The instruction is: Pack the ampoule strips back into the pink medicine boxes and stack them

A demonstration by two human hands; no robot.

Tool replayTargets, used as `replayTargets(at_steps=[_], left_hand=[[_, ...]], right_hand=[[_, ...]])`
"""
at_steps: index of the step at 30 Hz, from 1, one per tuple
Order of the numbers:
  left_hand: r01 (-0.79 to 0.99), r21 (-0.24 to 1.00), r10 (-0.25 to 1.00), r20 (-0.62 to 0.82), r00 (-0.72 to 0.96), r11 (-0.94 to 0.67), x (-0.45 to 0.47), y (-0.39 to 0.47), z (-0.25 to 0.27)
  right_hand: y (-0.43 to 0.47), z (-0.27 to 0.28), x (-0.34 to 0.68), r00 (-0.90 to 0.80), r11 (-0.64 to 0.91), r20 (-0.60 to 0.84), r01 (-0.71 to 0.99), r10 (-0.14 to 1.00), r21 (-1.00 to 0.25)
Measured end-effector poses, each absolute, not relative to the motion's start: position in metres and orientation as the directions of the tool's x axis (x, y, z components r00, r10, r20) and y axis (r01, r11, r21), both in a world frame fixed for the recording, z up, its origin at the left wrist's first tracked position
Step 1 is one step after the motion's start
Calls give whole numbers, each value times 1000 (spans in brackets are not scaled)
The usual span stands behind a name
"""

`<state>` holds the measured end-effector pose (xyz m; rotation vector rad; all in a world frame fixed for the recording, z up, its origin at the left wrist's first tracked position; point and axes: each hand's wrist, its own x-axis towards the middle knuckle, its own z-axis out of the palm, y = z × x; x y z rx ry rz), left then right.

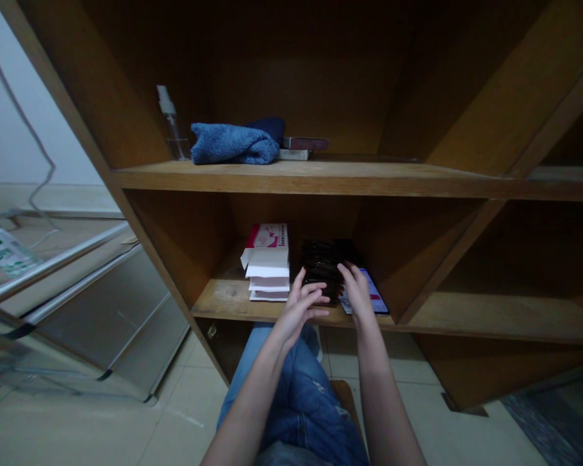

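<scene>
We face a wooden shelf unit (pixel 320 178) with two boards in view. On the upper shelf (pixel 418 180), near its left end, lies a folded blue towel (pixel 233 144); a clear spray bottle (pixel 173 126) stands just left of it, and two flat boxes (pixel 301 147) sit stacked at the towel's right. On the lower shelf (pixel 252 309), a stack of white and pink boxes (pixel 268 264) sits towards the front edge, left of the centre of its compartment. Just right of it stands a stack of dark packets (pixel 323 262), and a phone with a lit screen (pixel 375 299) lies at the front edge beside the slanted divider. Our left hand (pixel 298 309) spreads open, fingers against the front of the dark packets. Our right hand (pixel 357 294) rests with fingertips on their right side, over the phone. Neither hand is clamped on anything. Below, our jeans (pixel 301 395) show above a tiled floor (pixel 175 427).
</scene>
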<state>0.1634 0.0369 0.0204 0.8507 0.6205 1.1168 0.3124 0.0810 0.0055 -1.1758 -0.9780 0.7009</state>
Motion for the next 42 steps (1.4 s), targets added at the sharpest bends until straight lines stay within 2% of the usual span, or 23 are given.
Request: replayTargets(at_steps=[6, 12, 16, 20, 26, 29, 32, 35, 40, 42], left_hand=[[-501, 840, 935, -21, 354, 208, 168, 35, 25], [-541, 815, 940, -17, 339, 210, 166, 29, 30], [-652, 745, 984, -30, 174, 138, 166, 18, 36], [-777, 627, 994, -105, -14, 55, 166, 6, 46], [-881, 472, 975, -202, -93, 14, 153, -2, 62], [-929, 371, 965, -242, -102, -5, 142, 1, 61], [-965, 263, 928, -362, -91, 7, 133, 7, 52], [-979, 205, 894, -441, -80, 14, 126, 16, 40], [-976, 211, 933, -360, -22, 58, 117, 26, 20], [-962, 257, 954, -301, 6, 87, 113, 27, 11]], right_hand=[[81, 4, 307, 473, 277, 158, -192, 867, -941], [72, 15, 300, 538, 381, 218, -212, 814, -900], [50, 29, 287, 565, 430, 249, -212, 787, -878], [23, 29, 269, 435, 401, 272, -239, 858, -884], [6, 15, 247, 188, 394, 350, -313, 918, -864], [7, 9, 240, 120, 430, 413, -267, 903, -862], [10, 3, 236, 96, 481, 472, -166, 876, -861], [12, -2, 233, 57, 519, 516, -65, 854, -852], [11, -4, 230, -36, 563, 562, 67, 826, -824], [9, -1, 230, -116, 563, 552, 96, 825, -821]])
